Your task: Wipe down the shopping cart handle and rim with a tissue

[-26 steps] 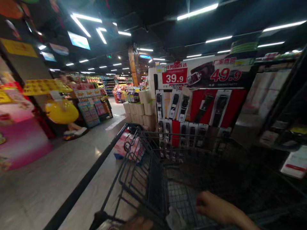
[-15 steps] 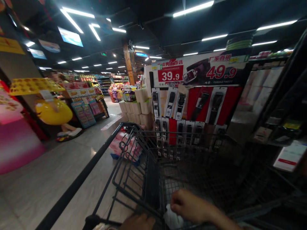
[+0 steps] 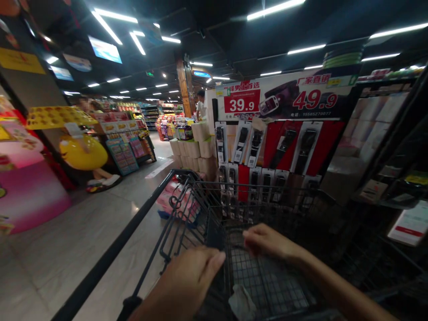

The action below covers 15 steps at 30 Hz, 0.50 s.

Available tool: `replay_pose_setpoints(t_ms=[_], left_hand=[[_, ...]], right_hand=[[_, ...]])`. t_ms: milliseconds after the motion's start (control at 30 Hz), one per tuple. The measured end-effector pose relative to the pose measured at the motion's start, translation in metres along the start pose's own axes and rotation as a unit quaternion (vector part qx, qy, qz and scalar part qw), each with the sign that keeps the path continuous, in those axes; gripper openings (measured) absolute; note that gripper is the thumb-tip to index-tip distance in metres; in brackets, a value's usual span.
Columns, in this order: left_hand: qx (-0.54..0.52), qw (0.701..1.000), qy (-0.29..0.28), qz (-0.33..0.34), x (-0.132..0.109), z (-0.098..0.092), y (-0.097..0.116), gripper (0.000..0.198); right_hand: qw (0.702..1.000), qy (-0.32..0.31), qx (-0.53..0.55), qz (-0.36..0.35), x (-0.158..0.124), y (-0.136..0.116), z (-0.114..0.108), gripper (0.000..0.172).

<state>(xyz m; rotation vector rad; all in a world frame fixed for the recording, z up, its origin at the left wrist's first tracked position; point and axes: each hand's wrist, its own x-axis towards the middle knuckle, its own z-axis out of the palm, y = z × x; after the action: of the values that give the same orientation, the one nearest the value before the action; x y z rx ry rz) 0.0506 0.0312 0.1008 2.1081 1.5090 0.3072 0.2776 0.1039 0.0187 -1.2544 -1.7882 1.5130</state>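
My left hand [image 3: 189, 274] is in the lower middle, above the near side of a dark wire shopping cart [image 3: 118, 243]. Its thumb lies along the curled fingers, and whatever they may hold is hidden. Over the cart's basket is my right hand [image 3: 267, 240], fingers bent into a loose fist; its inside cannot be seen. The two hands are apart. Below them a crumpled whitish piece [image 3: 241, 303], too blurred to name, lies on the basket's wire mesh, touched by neither hand.
Beyond the cart stands a rack of packaged belts [image 3: 256, 142] under a price sign [image 3: 281, 98]. Stacked paper rolls [image 3: 192, 149] and pink packs [image 3: 175, 198] are left of it. A yellow round figure [image 3: 83, 151] and a pink display [image 3: 30, 178] stand farther left, with tiled floor [image 3: 100, 218] between.
My left hand has risen into view from the bottom edge. My right hand has moved up and away from the whitish piece, which now lies in the basket. The view has shifted slightly left.
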Motion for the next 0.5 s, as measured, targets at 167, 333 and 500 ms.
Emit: replay_pose_setpoints(t_ms=[167,333,500], left_hand=[[-0.254,0.962,0.073,0.062,0.047,-0.053,0.037,0.081],[-0.396,0.898,0.134,0.136,0.083,-0.090,0.068,0.081],[-0.429,0.872,0.120,0.203,0.080,-0.127,0.097,0.073]], right_hand=[[0.988,0.082,0.065,-0.113,0.013,-0.091,-0.032,0.061],[0.962,0.129,0.085,-0.225,0.004,-0.181,-0.041,0.062],[0.949,0.172,0.042,-0.260,-0.021,-0.233,-0.038,0.065]])
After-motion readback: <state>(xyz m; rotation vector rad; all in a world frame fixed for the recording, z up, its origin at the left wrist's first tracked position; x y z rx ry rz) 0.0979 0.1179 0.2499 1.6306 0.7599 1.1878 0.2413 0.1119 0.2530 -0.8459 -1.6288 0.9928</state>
